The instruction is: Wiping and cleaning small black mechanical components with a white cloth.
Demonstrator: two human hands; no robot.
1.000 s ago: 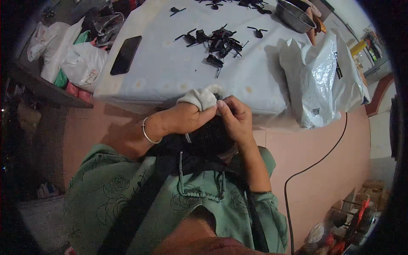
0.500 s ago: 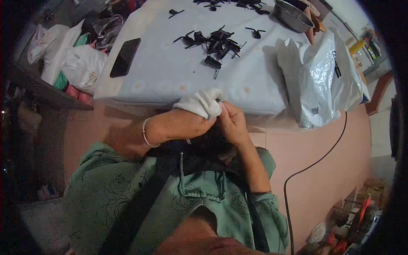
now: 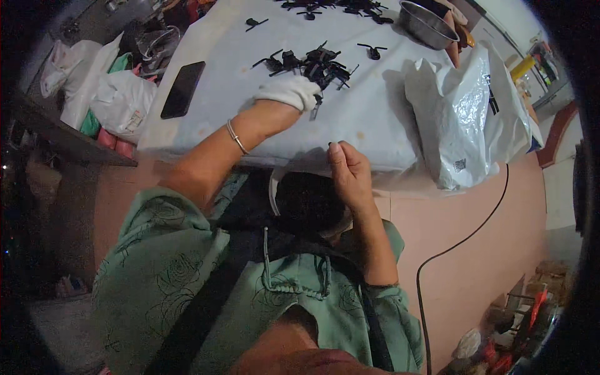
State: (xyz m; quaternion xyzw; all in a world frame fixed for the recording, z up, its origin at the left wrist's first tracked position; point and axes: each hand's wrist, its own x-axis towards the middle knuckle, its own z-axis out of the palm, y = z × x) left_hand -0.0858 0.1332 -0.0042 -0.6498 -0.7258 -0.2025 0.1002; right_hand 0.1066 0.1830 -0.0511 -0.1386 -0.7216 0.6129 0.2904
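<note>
My left hand (image 3: 287, 95), in a white cloth glove with a bracelet at the wrist, reaches over the table to the near edge of a pile of black plastic parts (image 3: 322, 65). Its fingertips are at a black part there, but the glove hides whether they grip it. Close to the table's front edge, my right hand (image 3: 351, 172) is bare and closed, thumb pressed against the index finger. A small dark piece (image 3: 332, 145) shows at the tip of that pinch. Below the hands, a pale curved rim (image 3: 274, 195) borders a dark area at my lap.
A phone (image 3: 183, 89) lies on the white-covered table (image 3: 219, 128). Further black parts (image 3: 340, 7) and a metal bowl (image 3: 428, 25) are at the back. A white plastic bag (image 3: 459, 125) stands right; more bags (image 3: 125, 97) sit left. A cable (image 3: 459, 240) crosses the floor.
My left hand has left my right hand and moved forward to the pile. My right hand has shifted slightly right and stays pinched, with the dark piece now visible at its tip.
</note>
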